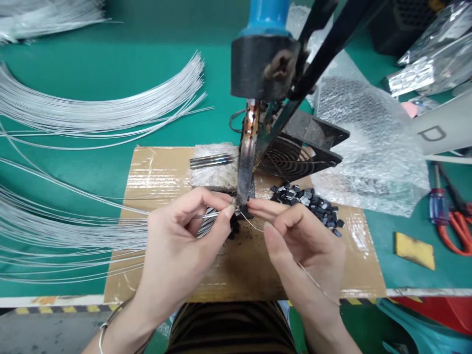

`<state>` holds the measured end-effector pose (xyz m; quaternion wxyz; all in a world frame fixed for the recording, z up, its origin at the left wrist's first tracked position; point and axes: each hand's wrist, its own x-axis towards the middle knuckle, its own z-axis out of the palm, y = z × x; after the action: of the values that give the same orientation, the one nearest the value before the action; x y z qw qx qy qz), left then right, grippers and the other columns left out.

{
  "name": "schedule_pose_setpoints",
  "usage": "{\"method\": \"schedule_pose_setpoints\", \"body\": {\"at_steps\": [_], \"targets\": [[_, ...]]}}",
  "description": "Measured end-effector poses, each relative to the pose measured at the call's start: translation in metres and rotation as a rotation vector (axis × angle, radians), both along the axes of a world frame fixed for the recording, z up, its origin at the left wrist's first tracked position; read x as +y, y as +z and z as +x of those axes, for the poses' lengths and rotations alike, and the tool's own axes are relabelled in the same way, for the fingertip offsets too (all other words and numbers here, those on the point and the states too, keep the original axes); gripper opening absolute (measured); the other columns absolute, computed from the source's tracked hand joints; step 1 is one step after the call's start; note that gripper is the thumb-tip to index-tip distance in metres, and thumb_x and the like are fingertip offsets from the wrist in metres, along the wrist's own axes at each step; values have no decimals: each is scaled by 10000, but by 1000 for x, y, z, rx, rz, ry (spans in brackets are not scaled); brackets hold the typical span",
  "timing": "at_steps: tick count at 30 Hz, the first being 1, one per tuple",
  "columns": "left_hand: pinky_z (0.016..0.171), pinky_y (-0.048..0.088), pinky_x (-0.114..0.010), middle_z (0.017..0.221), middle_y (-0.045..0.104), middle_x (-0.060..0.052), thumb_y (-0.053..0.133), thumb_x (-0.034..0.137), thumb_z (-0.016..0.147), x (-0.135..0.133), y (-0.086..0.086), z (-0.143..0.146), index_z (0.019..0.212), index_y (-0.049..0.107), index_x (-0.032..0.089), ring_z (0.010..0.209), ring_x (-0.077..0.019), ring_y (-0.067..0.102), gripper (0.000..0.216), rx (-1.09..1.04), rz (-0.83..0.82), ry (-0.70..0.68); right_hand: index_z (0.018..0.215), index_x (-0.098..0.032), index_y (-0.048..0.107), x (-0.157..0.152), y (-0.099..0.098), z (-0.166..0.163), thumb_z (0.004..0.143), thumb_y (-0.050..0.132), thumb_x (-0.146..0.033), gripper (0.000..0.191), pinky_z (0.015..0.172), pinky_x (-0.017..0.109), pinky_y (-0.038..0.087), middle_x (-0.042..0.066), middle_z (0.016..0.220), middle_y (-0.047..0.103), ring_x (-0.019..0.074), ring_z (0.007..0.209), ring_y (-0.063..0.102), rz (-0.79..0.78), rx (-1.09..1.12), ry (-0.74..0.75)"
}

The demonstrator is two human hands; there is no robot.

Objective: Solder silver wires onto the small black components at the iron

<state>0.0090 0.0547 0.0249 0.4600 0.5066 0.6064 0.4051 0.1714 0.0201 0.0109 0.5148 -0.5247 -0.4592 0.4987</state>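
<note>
Under soldering tip (245,184), thin silvery wire (210,215) (bare)

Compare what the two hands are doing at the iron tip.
The left hand pinches a white wire from the bundle and wears a bangle. The right hand pinches a small dark piece, with a thin wire trailing past its bare wrist. Both meet at the iron tip.

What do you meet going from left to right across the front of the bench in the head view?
First the bundle of silver wires, left hand pinching one wire, right hand pinching a thin strand, yellow pad, red-handled scissors.
</note>
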Motion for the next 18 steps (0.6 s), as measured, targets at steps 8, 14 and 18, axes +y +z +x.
{"method": "schedule_pose_setpoints", "body": {"at_steps": [8, 14, 18], "targets": [[593, 501, -219, 877, 807, 9, 788, 161, 831, -1, 4, 4, 765, 759, 225, 743, -137, 712, 96, -2, -17, 39, 836, -252, 602, 0, 0, 1, 985, 641, -103, 214, 1093, 417, 584, 34, 1251, 798, 227, 1172, 764, 0, -12, -1], [591, 502, -211, 895, 809, 10, 791, 167, 843, -2, 2, 0, 785, 768, 230, 745, -133, 712, 88, 9, -7, 23, 843, -250, 600, 0, 1, 0, 989, 635, -106, 209, 1090, 412, 587, 33, 1254, 795, 225, 1181, 760, -1, -4, 2], [595, 503, -206, 932, 810, 2, 793, 177, 856, -2, 0, -3, 804, 774, 233, 782, -139, 719, 78, 17, -2, 6, 838, -252, 600, 0, 1, 0, 985, 632, -104, 211, 1092, 440, 592, 46, 1245, 799, 241, 1178, 763, 2, -10, -6]]}}
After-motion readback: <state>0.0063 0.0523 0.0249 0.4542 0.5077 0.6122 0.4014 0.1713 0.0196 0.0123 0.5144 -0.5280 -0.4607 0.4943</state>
